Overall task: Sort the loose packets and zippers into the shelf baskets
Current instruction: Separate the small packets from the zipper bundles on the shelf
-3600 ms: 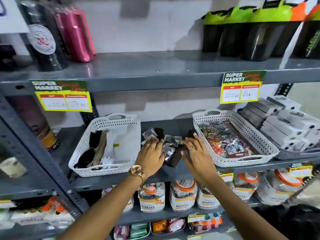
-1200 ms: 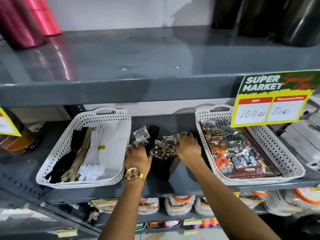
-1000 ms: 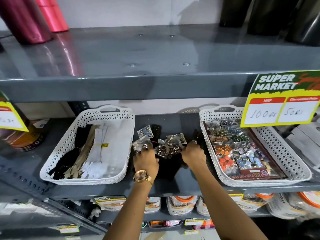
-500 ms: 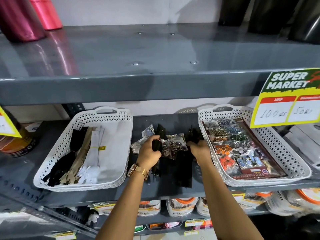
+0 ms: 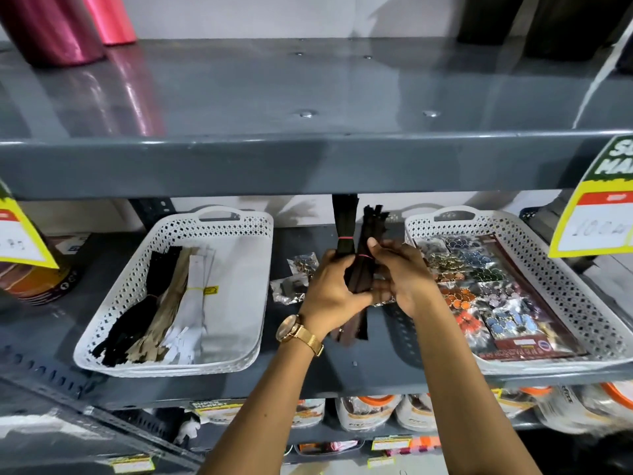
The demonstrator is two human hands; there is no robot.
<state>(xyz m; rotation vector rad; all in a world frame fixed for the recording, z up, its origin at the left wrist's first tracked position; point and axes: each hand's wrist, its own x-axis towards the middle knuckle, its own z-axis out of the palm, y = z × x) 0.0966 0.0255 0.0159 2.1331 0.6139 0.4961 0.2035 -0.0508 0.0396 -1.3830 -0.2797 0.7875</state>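
Both hands raised together over the bare strip of shelf (image 5: 318, 368) between the two white baskets, clamped on dark zipper bundles. Left hand (image 5: 330, 293) wrapped around the lower part of one black bundle (image 5: 344, 234), banded in red, its top reaching up to the edge of the shelf above. Right hand (image 5: 400, 279) closed on a second bundle (image 5: 368, 248) pressed right alongside the first, thumb across the front; exact finger contact behind the bundles hidden. Both bundles standing roughly upright, long axis running top to bottom, loose tails hanging below the palms.

Left of the hands: the zipper basket (image 5: 260, 228), already holding black, tan and white zippers laid lengthwise, front to back, in its left half, right half bare. Right of the hands: the packet basket (image 5: 582, 303), full of button and trim packets. Behind the left hand, on the shelf, a few loose clear packets (image 5: 291, 286) not yet sorted.

Likely step: carrying the bundles leftward into the zipper basket. Left hand nearer to that basket. Key point: bundles upright in the grip, basket contents lying flat, so a tip-over towards front-to-back probably needed before setting down. Risk: tails snagging on the basket rim.
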